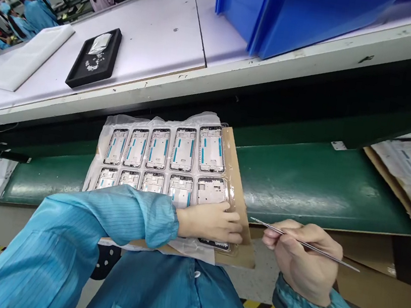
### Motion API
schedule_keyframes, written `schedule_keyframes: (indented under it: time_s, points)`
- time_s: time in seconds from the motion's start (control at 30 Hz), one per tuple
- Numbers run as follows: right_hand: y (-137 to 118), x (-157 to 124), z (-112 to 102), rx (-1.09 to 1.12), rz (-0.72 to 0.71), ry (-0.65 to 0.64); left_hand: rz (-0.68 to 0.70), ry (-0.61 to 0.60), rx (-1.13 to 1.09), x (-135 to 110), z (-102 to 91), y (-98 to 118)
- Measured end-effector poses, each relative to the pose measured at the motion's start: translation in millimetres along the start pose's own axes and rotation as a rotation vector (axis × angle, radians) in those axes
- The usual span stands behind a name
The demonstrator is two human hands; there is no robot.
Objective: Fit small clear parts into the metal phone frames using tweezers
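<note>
Two grips in view. Left grip (211, 222) lies open and flat on the clear plastic tray (164, 122), fingers near its lower right corner. Right grip (300, 259) is clenched on steel tweezers (307, 246), tips just beside the cardboard sheet (240, 194) under the tray. We count ten metal phone frames (183, 149) showing in two rows, silver with blue strips, the lower row partly hidden by our blue left sleeve (116, 213). Beyond lies a green conveyor belt (312, 184), then the white surface (148, 44) carrying a black tray (93, 56) with a foil pouch (100, 43), and a blue bin (286, 17). Farther off stand co-workers (37, 13) in blue.
</note>
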State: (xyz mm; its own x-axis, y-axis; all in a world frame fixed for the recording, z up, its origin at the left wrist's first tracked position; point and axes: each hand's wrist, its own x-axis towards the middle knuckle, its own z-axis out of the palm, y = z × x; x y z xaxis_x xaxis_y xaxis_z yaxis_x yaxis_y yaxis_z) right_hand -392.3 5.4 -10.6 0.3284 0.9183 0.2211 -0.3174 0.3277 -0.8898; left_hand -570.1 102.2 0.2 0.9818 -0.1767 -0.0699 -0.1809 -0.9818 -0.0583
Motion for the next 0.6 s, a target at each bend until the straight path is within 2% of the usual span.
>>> schedule_keyframes:
  time_s: [0.07,0.17,0.27,0.5,0.6]
  points:
    - [3.2,0.6,-1.3,-0.004,0.011,0.016,0.022,0.031,-0.008,-11.2,-9.0,3.0]
    - [8.1,4.6,-4.4,-0.01,0.046,0.033,-0.017,0.05,-0.036,-32.8,-22.1,9.1]
    - [15.7,14.7,-6.7,-0.009,0.088,0.042,-0.057,0.062,-0.076,-50.9,-22.9,14.5]
    - [47.8,49.9,-5.0,-0.084,0.177,-0.007,-0.253,0.04,-0.167,-58.1,20.6,24.8]
    - [62.4,61.9,-3.2,-0.124,0.223,-0.024,-0.39,0.118,-0.34,-65.0,31.0,28.9]
